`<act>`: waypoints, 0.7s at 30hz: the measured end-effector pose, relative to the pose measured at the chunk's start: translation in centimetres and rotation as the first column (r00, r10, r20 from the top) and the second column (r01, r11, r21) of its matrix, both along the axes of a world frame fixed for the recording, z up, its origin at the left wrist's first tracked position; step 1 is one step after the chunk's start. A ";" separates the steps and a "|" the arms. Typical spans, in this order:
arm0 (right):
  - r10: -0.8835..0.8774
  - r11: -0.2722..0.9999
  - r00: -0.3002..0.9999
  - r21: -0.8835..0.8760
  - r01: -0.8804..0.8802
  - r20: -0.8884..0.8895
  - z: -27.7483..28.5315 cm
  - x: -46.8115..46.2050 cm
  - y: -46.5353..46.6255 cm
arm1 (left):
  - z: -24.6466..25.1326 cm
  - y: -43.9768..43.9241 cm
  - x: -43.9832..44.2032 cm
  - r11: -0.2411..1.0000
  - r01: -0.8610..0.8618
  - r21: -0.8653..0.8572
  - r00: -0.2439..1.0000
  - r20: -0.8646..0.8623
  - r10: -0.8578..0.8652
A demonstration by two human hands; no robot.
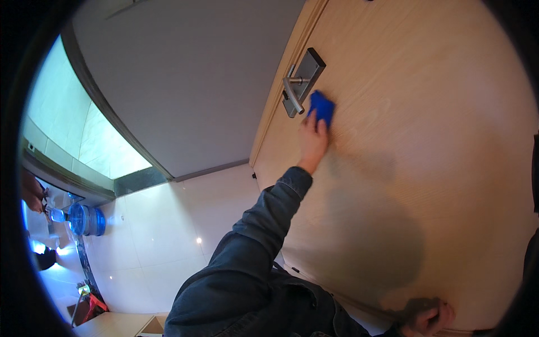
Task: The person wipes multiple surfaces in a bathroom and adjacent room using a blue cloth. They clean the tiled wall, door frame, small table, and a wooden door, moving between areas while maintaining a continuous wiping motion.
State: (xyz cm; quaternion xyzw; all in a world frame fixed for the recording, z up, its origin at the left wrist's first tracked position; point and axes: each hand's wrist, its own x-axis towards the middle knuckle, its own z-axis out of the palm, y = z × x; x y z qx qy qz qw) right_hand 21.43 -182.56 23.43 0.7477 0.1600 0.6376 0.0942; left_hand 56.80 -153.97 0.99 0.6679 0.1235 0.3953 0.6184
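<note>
A folded blue cloth [321, 108] lies pressed against a light wood-grain door [421, 126], with the fingers of my left hand [313, 137] on it. Just up and left of the cloth is the door's metal lever handle [293, 94], mounted on a rectangular lock plate [309, 69]. My left arm, in a dark sleeve, stretches out towards it. At the lower right, my right hand [431, 316] is near the lower part of the door in view, its fingers curled and slightly blurred; whether it touches the door or holds anything cannot be told.
A grey panel [181, 84] adjoins the door frame [273, 101]. Glossy pale floor tiles [164, 236] lie at the lower left. Beyond them stands a blue water jug [87, 220], near a red object [96, 306]. A doorway threshold [139, 182] borders a brightly lit tiled area.
</note>
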 end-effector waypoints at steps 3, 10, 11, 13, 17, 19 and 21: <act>-0.030 1.000 0.999 -0.002 0.030 0.028 -0.2 0.2 0.0 | -7.9 2.4 1.8 0.967 0.100 -0.235 0.951 -0.264 -0.162; -0.110 0.993 0.994 0.029 0.111 -0.018 -0.4 0.1 0.2 | -15.8 2.0 0.9 0.820 0.065 -0.568 0.789 -0.474 -0.391; -0.116 0.993 0.993 0.036 0.117 -0.020 -0.4 0.0 0.3 | -15.0 1.7 0.8 0.835 0.048 -0.548 0.785 -0.497 -0.370; -0.131 0.989 0.990 0.055 0.134 -0.047 -0.5 -0.3 0.2 | -12.5 1.0 0.2 0.875 0.017 -0.484 0.784 -0.536 -0.312; -0.104 0.993 0.994 0.047 0.106 -0.035 -0.7 -1.3 -0.9 | -5.9 -0.9 -3.8 0.950 0.093 -0.299 0.852 -0.470 -0.231; -0.072 0.993 0.994 -0.104 0.064 -0.076 -0.5 -1.4 -2.2 | -3.1 -2.7 -7.3 0.960 0.155 -0.233 0.897 -0.373 -0.235; -0.031 0.989 0.995 -0.145 0.018 -0.093 -0.6 -2.2 -3.1 | -0.4 -4.8 -11.7 0.951 0.253 -0.180 0.877 -0.372 -0.304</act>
